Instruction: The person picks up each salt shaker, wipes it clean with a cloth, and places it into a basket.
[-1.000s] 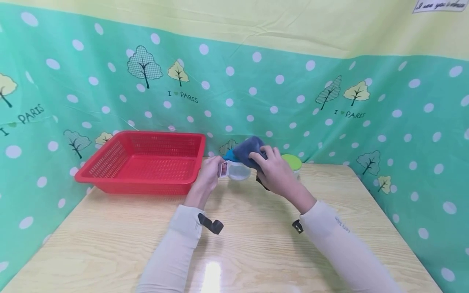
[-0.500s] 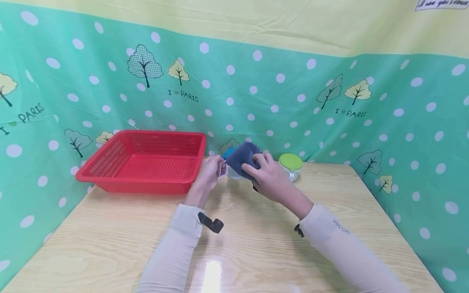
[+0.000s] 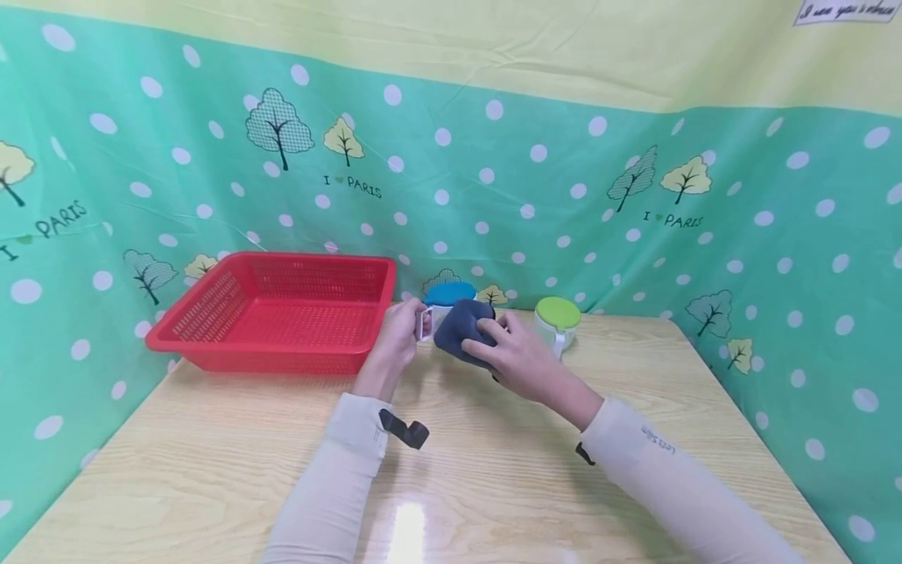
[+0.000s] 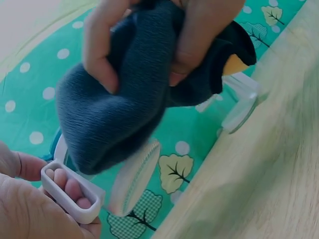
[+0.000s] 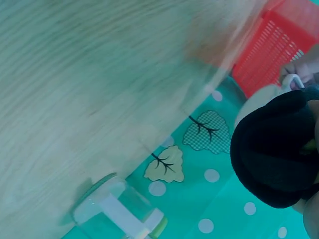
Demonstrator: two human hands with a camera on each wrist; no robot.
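Observation:
Fingers of my left hand (image 3: 402, 329) curl through the white handle (image 4: 75, 196) of a clear jar with a blue lid (image 3: 451, 294). My right hand (image 3: 517, 348) grips a soft dark blue cloth (image 3: 461, 333) bunched between thumb and fingers. In the head view the cloth hides most of the jar's body. The left wrist view has the cloth (image 4: 119, 104) over the jar, beside its pale base (image 4: 134, 179); contact between them is hard to tell. A hollow, dark-edged opening of the cloth (image 5: 271, 149) faces the right wrist camera.
A second clear jar with a green lid (image 3: 558, 313) and white handle stands right of my right hand. The red plastic basket (image 3: 268, 360) sits at the left, beside my left hand. Behind the wooden table (image 3: 479, 470) hangs a green dotted curtain (image 3: 535, 180).
The cloth in my right hand has moved down and left, from above the jar's right side to its front. The blue lid shows more fully now. My left hand stays about where it was.

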